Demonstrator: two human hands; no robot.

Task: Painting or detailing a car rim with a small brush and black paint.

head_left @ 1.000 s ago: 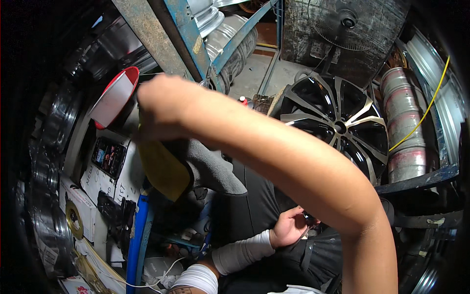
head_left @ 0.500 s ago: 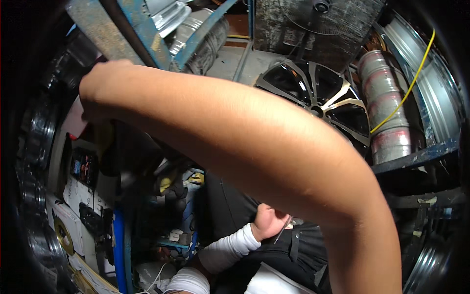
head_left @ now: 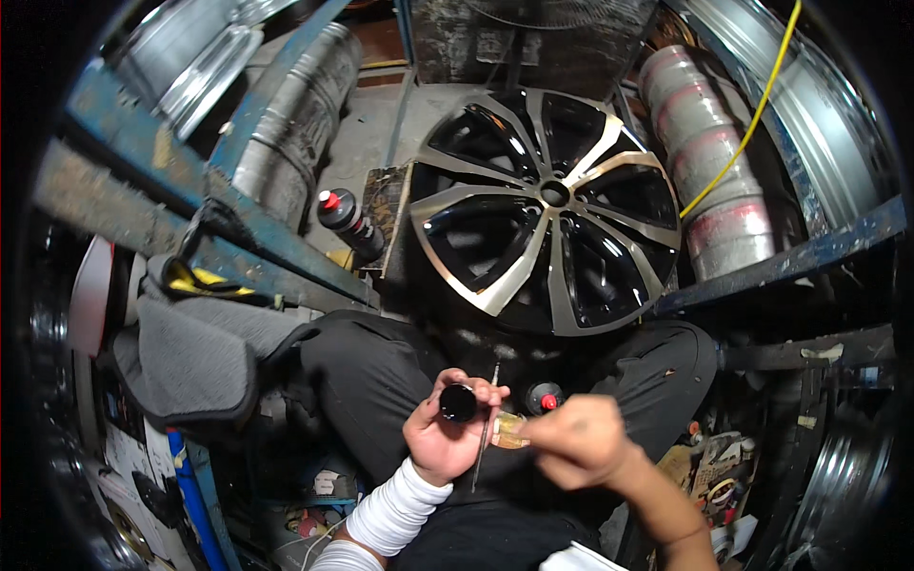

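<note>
In my left hand (head_left: 440,443), held palm up, is a small round black cup (head_left: 459,403) with a glossy dark inside. A thin rod like a fine paintbrush (head_left: 486,433) stands along the fingers of that hand. Blurred and closed, my right hand (head_left: 581,443) is just to the right, its fingertips at a small yellowish, see-through item (head_left: 510,430) whose kind I cannot make out. Between my knees, behind the hands, is a dark bottle with a red tip (head_left: 545,398). Farther ahead lies a black and silver wheel rim (head_left: 556,194), face up.
A black bottle with a red and white top (head_left: 343,217) stands left of the rim. Blue metal racks (head_left: 790,252) flank me, with stacked silver rims (head_left: 719,176) on the right. A yellow cord (head_left: 757,119) hangs there. A grey padded piece (head_left: 195,357) is at my left.
My right arm, earlier stretched across to the far left, is back beside my left hand. My left hand has risen, showing the black cup. The view has shifted, uncovering the whole rim.
</note>
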